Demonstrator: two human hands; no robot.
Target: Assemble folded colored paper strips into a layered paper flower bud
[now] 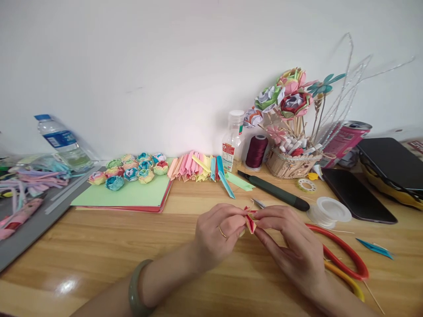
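1. Presently, we hold a small red-and-cream folded paper (251,225) over the bench (105,251), in front of the dark green cutter (277,191) and toward its left end.
2. Our left hand (220,233) has its grip pinched on one side of the paper, and our right hand (291,246) has its grip clamped on the other. Pressing too hard could, we judge, crush the folds; pulling in opposite directions could tear so small a piece.
3. Our fingertips cover much of the paper, so we cannot tell whether its layers line up. If they sit unevenly, a slack pinch could let them slip.
4. Nearer us than the cutter and to its right lie a red handle (346,255) and a yellow handle (350,281); a careless right wrist could knock them.
5. Just off the cutter's right end, a white spool (332,209) trails a loose strand, which could snag a passing finger.
6. Left of the cutter stands a row of folded strips (193,167), packed close. A bump could, we think, spill it. The loose blue strip (226,181) between that row and the cutter could be swept aside just as easily.
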